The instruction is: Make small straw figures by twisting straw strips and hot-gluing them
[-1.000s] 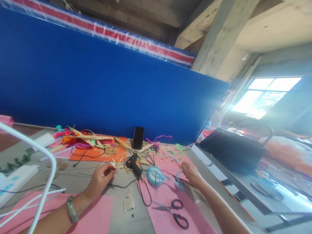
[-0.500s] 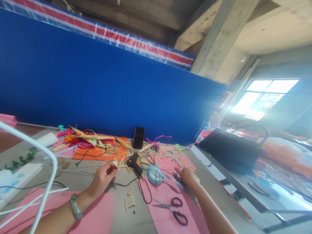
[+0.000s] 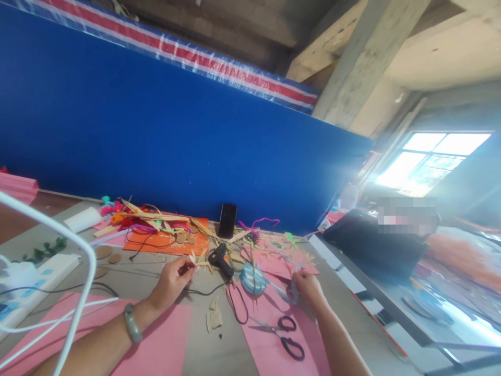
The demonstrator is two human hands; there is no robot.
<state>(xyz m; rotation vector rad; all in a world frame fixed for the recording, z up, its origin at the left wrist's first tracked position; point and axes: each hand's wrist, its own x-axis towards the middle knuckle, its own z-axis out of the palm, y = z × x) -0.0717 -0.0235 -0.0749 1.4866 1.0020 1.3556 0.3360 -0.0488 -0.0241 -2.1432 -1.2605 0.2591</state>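
Note:
My left hand (image 3: pixel 174 282), with a green bangle on its wrist, pinches a small pale straw piece (image 3: pixel 192 257) between thumb and fingertips. My right hand (image 3: pixel 309 287) is closed over the right pink sheet (image 3: pixel 309 334), its fingertips together. A blurred greyish thing (image 3: pixel 293 291) shows at those fingers; I cannot make out what it is. Between the hands lie a black glue gun (image 3: pixel 221 259) and a blue-and-white round thing (image 3: pixel 252 279) with thin sticks across it. Nearer to me, scissors (image 3: pixel 279 331) with dark handles rest on the pink sheet.
A phone (image 3: pixel 227 220) leans against the blue partition (image 3: pixel 176 130). Straw strips lie over an orange sheet (image 3: pixel 133 243). At left are a white power strip (image 3: pixel 58 277), a white cable (image 3: pixel 92 261) and another pink sheet (image 3: pixel 164 339). A black bag (image 3: pixel 368 240) stands on the right.
The view has turned slightly left. My right hand's fingers have drawn together and it has shifted a little to the right. My left hand keeps its pinch.

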